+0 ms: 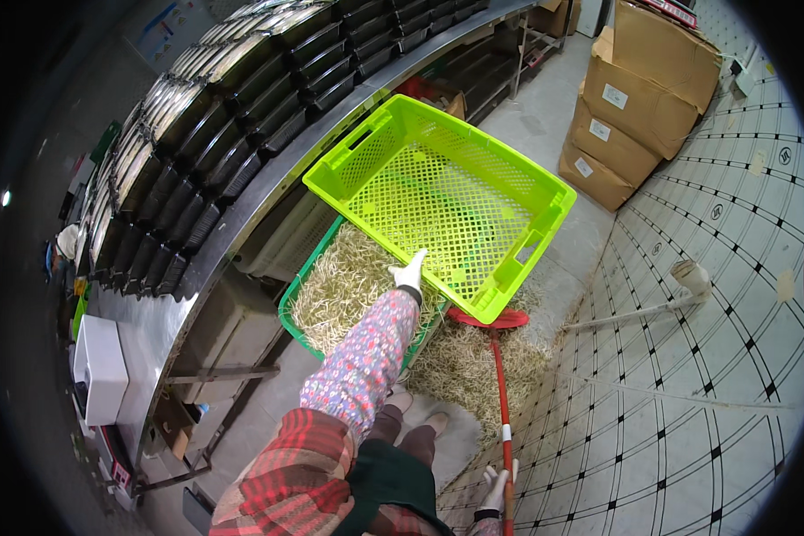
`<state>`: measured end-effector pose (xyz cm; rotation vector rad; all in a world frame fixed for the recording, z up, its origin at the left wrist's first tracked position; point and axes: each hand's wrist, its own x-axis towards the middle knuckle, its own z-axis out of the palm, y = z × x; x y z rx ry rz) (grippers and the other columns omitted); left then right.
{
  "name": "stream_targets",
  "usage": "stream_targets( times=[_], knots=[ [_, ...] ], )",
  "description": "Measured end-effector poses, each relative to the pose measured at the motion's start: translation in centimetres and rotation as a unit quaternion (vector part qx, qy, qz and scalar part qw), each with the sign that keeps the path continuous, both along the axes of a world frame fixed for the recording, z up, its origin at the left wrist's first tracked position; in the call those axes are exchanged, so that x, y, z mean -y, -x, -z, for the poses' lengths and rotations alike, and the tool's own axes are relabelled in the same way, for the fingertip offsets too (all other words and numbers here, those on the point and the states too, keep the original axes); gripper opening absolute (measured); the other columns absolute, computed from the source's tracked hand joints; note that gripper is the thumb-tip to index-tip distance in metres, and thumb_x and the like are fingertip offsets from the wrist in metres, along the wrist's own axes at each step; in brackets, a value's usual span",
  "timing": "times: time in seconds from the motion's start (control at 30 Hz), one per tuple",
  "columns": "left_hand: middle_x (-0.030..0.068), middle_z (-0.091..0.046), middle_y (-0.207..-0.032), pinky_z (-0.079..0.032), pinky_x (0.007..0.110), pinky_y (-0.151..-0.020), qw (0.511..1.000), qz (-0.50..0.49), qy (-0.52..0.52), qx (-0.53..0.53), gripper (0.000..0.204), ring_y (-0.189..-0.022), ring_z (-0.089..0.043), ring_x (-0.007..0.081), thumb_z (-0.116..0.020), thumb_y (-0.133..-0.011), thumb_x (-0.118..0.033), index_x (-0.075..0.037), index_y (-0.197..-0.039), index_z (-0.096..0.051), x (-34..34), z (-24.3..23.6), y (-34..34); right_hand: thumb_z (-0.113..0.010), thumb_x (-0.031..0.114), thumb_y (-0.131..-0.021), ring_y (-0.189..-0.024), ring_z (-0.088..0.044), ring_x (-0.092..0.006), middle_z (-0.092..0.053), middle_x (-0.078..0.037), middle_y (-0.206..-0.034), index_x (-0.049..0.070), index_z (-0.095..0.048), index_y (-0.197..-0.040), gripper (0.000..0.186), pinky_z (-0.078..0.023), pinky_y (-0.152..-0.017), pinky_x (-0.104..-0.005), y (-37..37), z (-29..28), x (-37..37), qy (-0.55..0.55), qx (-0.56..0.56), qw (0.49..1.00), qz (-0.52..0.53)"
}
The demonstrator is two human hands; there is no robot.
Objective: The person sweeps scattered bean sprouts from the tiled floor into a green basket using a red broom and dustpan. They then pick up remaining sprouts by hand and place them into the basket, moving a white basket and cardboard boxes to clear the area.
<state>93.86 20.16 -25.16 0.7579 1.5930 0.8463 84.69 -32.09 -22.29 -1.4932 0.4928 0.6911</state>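
Observation:
A lime-green mesh crate (473,188), with nothing in it, is held tilted over a darker green crate (288,314) heaped with bean sprouts (335,286). My left hand (409,271), in a white glove, grips the lime crate's near rim. Low in the view, my gloved right hand (494,489) is closed around the red handle of a long shovel (502,393). The shovel's red blade rests at the loose sprouts on the floor, partly hidden by the lime crate. More bean sprouts (473,366) lie spread there.
At left runs a metal table (268,183) stacked with black plastic trays (214,134). A white bin (103,371) stands on its near end. Cardboard boxes (634,107) are piled at far right against a tiled wall (688,357), where a pipe (634,313) sticks out.

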Motion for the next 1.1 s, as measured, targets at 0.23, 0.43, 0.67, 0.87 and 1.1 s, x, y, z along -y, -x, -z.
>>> stream_targets(
  times=[0.23,0.43,0.67,0.87,1.1],
  knots=[
    [0.0122,-0.048,-0.082,-0.044,0.038,-0.056,0.996,-0.028,-0.05,0.074,0.05,-0.067,-0.049,0.0225,-0.058,-0.058,0.004,0.0,-0.104,-0.039,-0.1,-2.9,-1.1,-0.039,0.059,-0.09,-0.082,-0.061,-0.0226,-0.053,-0.016,-0.114,0.01,-0.055,-0.089,0.052,-0.054,-0.07,-0.0288,-11.2,-8.0,-4.4,-0.017,0.166,0.977,0.13],
    [0.0091,-0.054,-0.088,-0.049,0.035,-0.05,0.975,-0.033,-0.122,0.183,0.045,-0.062,-0.053,0.0217,-0.043,-0.061,0.013,-0.005,-0.102,-0.043,9.3,-6.4,10.9,-0.041,0.058,-0.09,-0.053,-0.05,-0.0117,-0.06,-0.012,-0.099,0.007,-0.056,-0.092,0.053,-0.039,-0.044,-0.0195,-20.8,-12.4,-0.6,-0.067,0.184,0.978,0.071],
    [0.0076,-0.05,-0.086,-0.046,0.032,-0.055,0.993,-0.092,-0.025,0.067,0.054,-0.067,-0.051,0.0174,-0.053,-0.066,0.01,-0.011,-0.113,-0.036,17.6,-8.0,21.5,-0.058,0.05,-0.084,-0.119,-0.043,-0.0264,-0.044,-0.009,-0.131,0.007,-0.043,-0.129,0.064,-0.034,-0.1,-0.0416,-19.8,-1.5,-4.0,0.019,-0.016,0.995,0.098],
    [0.008,-0.053,-0.091,-0.048,0.034,-0.07,0.99,-0.137,0.025,0.004,0.05,-0.08,-0.054,0.0197,-0.059,-0.067,0.004,-0.008,-0.111,-0.037,20.8,-4.6,19.8,-0.057,0.036,-0.088,-0.077,-0.057,-0.0225,-0.062,-0.012,-0.088,0.003,-0.062,-0.097,0.035,-0.048,-0.07,-0.0326,-18.8,1.8,-2.8,-0.36,-0.167,0.917,-0.041],
    [0.0219,-0.036,-0.137,-0.03,0.034,-0.105,0.994,-0.04,0.089,0.042,0.099,-0.127,-0.037,0.0272,-0.075,-0.071,-0.018,0.002,-0.141,-0.008,20.2,-8.4,21.5,-0.062,0.03,-0.081,-0.06,-0.051,-0.0187,-0.054,-0.006,-0.066,0.007,-0.061,-0.074,0.024,-0.042,-0.054,-0.0319,-9.6,-12.0,-13.8,0.185,0.235,0.945,-0.128]
  ],
)
